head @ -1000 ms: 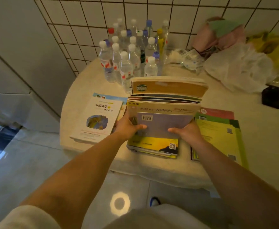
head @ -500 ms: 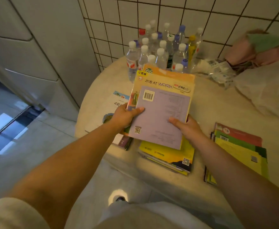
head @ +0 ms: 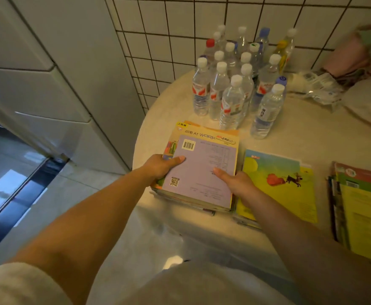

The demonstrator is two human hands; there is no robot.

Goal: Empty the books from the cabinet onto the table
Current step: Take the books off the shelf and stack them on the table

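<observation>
A stack of books with a purple back cover on top lies at the left edge of the round cream table. My left hand grips its left side, thumb on the cover. My right hand holds its right lower edge, thumb on top. To the right lies a yellow-green picture book on another pile. A further pile with green and yellow covers sits at the far right. The books under the stack are hidden.
Several water bottles stand close behind the stack. Plastic wrapping, pink cloth and a white bag lie at the back right. A white cabinet stands to the left, against the tiled wall.
The stack was held tilted above the middle pile, then carried left and lowered onto the left part of the table, covering the white book there. The yellow picture book is uncovered.
</observation>
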